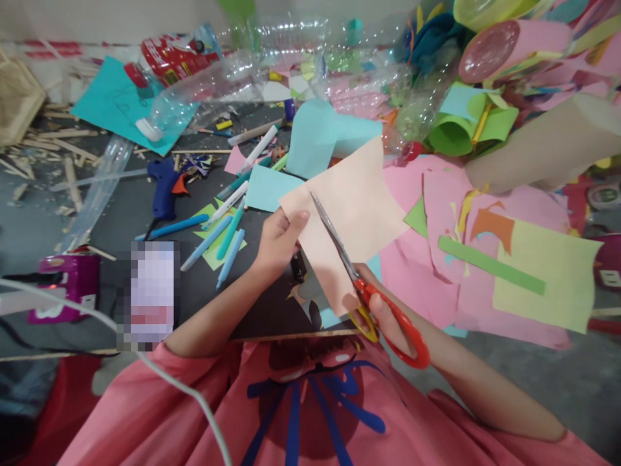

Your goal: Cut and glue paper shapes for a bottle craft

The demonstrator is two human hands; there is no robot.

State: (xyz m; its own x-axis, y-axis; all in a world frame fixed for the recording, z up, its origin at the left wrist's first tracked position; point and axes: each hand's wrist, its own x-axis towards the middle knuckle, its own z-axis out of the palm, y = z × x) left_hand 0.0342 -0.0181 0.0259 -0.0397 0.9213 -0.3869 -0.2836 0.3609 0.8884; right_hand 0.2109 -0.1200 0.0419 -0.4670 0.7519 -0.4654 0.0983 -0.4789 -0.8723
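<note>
A sheet of pale peach paper [366, 207] is held up in front of my chest. My left hand [281, 239] pinches its left corner between thumb and fingers. Red-and-yellow-handled scissors [405, 330] are in my right hand [388, 310], with fingers through the handles. Their blades lie along the paper, pointing up and left, and the tip is close to my left thumb. Below the blades hangs a narrower strip of the same sheet. Light blue paper [310, 139] lies just behind the peach sheet.
Markers [230, 243], a blue glue gun [165, 188] and a blurred-out phone [152, 291] are on the left. Clear plastic bottles [208, 84] line the back. Pink paper [441, 252] and a green strip [492, 265] spread to the right. A white cable [169, 385] crosses the lower left.
</note>
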